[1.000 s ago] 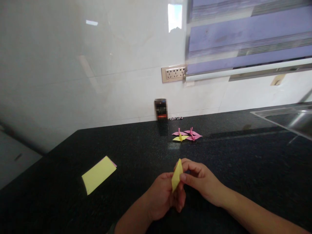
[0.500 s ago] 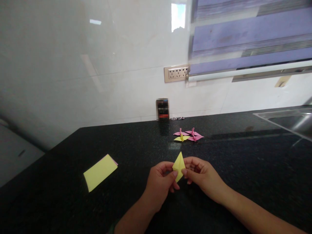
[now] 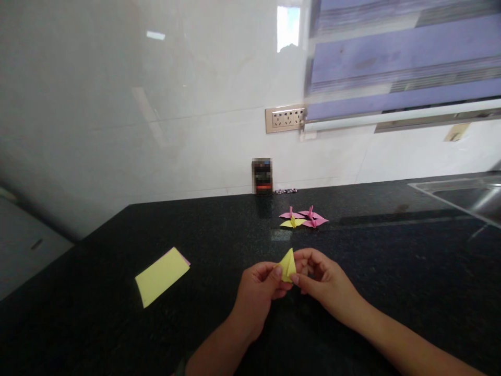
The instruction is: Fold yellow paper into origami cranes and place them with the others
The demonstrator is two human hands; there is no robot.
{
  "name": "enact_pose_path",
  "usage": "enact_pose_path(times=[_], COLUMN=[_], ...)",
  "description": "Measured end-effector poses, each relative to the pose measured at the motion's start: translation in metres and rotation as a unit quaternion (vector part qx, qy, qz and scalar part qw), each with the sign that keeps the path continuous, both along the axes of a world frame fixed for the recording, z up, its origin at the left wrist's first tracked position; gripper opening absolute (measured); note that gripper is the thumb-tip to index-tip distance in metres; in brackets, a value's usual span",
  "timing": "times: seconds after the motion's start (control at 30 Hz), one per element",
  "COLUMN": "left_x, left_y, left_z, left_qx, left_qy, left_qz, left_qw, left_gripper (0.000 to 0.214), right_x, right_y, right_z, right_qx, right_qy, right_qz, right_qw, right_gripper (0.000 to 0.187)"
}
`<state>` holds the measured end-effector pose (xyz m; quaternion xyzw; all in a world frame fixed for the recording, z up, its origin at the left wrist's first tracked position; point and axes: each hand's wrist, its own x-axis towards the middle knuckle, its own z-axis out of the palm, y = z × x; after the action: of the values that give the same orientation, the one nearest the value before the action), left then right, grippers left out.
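Between my two hands is a small piece of folded yellow origami paper (image 3: 288, 265), pointed at the top. My left hand (image 3: 261, 284) pinches its left side, thumb in front and fingers behind. On the other side, my right hand (image 3: 323, 277) is closed on the lower right edge, thumb tip pressed on the paper. Parts of the fingers behind the paper are hidden. Beyond the hands stand a yellow paper crane (image 3: 293, 223) and several pink paper cranes (image 3: 314, 222), grouped close together.
A stack of yellow paper sheets (image 3: 162, 277), pink showing at one corner, lies left on the black countertop (image 3: 219, 230). A dark blurred box (image 3: 262, 177) stands against the wall, beside a small patterned strip (image 3: 285, 191). A metal sink (image 3: 469, 196) is at right.
The yellow folded paper was a long diamond with a lower point showing; now it looks shorter, its lower part folded or tilted out of sight. My hands have shifted slightly around it.
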<state>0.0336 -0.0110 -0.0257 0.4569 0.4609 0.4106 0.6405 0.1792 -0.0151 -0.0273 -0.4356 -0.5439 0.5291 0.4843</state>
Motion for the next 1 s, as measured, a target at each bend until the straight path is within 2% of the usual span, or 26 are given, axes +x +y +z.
enact_pose_path(times=[0.13,0.3,0.4,0.53,0.7,0.83,1.0], left_x=[-0.0003,-0.0019,-0.0019,-0.001,-0.0002,-0.0015,-0.0032], left_y=[-0.0006,0.0003,0.0008,0.0009,0.0019,0.0033,0.003], left_z=[-0.0008,0.0014,0.0019,-0.0008,-0.003,-0.0039,-0.0039], left_qx=[0.022,0.147,0.171,0.1,-0.031,-0.064,-0.067], left_qy=[0.032,0.107,0.12,0.099,-0.004,-0.055,-0.091], left_qz=[-0.012,-0.033,-0.037,-0.026,-0.015,-0.019,-0.024], left_qw=[0.999,0.983,0.977,0.99,0.999,0.996,0.993], left_gripper=[0.033,0.024,0.02,0.023,0.025,0.025,0.023], right_x=[0.0002,0.0025,0.0037,0.0048,0.007,0.0082,0.0081], right_y=[-0.0011,-0.001,-0.0007,-0.0014,-0.0022,-0.001,0.0009], right_z=[0.0012,-0.0014,-0.0021,-0.0004,0.0016,0.0027,0.0029], right_qx=[0.013,0.035,0.059,0.084,0.025,-0.021,-0.046], right_qy=[-0.012,-0.077,-0.131,-0.158,-0.095,-0.026,-0.007], right_qz=[0.002,-0.031,-0.055,-0.051,0.018,0.092,0.085], right_qw=[1.0,0.996,0.988,0.983,0.995,0.995,0.995], right_gripper=[0.022,0.013,0.005,0.002,0.014,0.02,0.019])
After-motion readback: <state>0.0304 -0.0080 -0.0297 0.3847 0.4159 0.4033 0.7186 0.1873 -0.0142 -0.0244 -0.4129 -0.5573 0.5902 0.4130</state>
